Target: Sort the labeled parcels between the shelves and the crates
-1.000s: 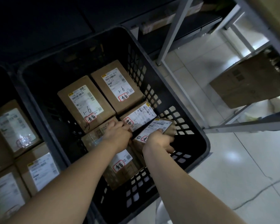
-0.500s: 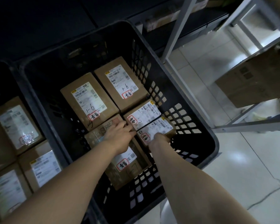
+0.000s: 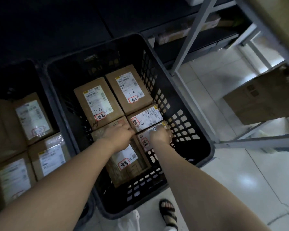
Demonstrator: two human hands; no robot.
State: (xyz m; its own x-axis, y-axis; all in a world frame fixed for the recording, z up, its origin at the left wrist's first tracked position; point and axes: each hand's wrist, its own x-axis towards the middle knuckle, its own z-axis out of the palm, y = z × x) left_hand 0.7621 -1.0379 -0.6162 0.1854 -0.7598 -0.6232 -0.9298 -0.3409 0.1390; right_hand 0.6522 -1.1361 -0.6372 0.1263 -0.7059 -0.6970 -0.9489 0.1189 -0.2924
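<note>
Head view: right hand point(image 3: 159, 135) curls round small parcel point(image 3: 144, 142) beside crate wall point(image 3: 178, 124); left hand point(image 3: 119, 136) flat on large parcel point(image 3: 128, 164); tight fit, I expect wedging.

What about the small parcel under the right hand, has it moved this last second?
Yes. The small parcel settled down flat against the parcel marked 1-7, right hand on it.
</note>
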